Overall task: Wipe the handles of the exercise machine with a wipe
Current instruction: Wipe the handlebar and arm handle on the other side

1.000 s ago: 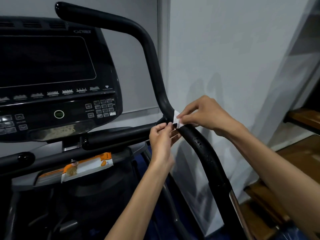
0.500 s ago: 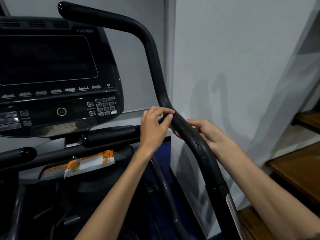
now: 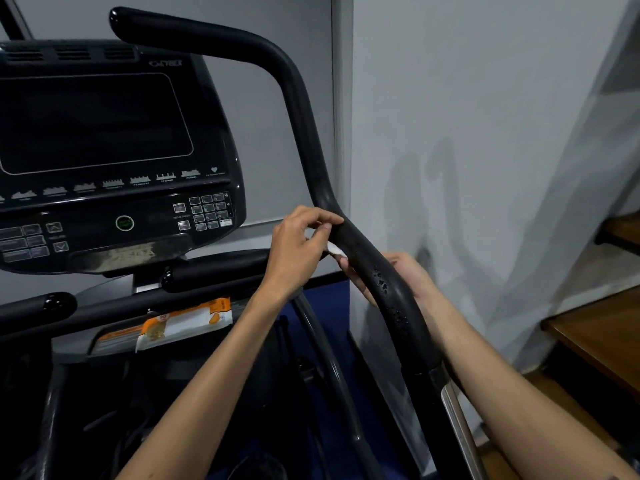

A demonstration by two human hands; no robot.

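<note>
- Curved black rubber-coated handle of the exercise machine, running from the upper left of the frame down through the centre toward the lower right, specked with droplets on its middle stretch.
- Small white damp wipe, at centre frame, pressed against the left flank of the handle just below its bend.
- Left hand, at centre, fingers curled over the bend of the handle, thumb pinching the wipe against the bar.
- Right hand, just right of centre, mostly hidden behind the handle; fingertips showing under the bar, touching the lower edge of the wipe; grip wrapped round the handle from behind.
- Black console with dark screen and grey keypad, filling the upper left.
- Orange-and-white flat packet of wipes, lying on the ledge under the console, lower left of centre.
- Brown wooden steps, at the right edge.
</note>
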